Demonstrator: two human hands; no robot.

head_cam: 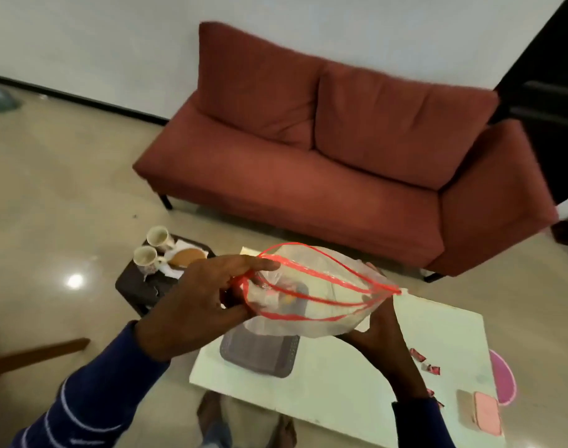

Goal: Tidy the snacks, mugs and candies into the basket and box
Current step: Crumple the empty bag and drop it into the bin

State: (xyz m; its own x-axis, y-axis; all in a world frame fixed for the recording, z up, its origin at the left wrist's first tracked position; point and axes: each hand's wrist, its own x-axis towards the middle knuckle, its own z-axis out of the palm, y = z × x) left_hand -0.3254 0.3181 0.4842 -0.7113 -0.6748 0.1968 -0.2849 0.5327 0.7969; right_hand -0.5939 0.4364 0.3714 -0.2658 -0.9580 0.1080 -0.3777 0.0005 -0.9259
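Left grip (198, 295) pinching, right grip (378, 331) cupped, both raised

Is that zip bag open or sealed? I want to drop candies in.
Open. The clear bag's red zip strips bow apart in a wide loop, held by the left hand and right hand.

We cannot make out the small items inside the clear bag (311, 295), which show only as blurred smudges through the plastic, and the bag also covers the far part of the grey tray (260, 354) below it. The pink object (502, 379) is half hidden behind the table (341, 383) edge. The red wrappers (429, 367) are too small to read.
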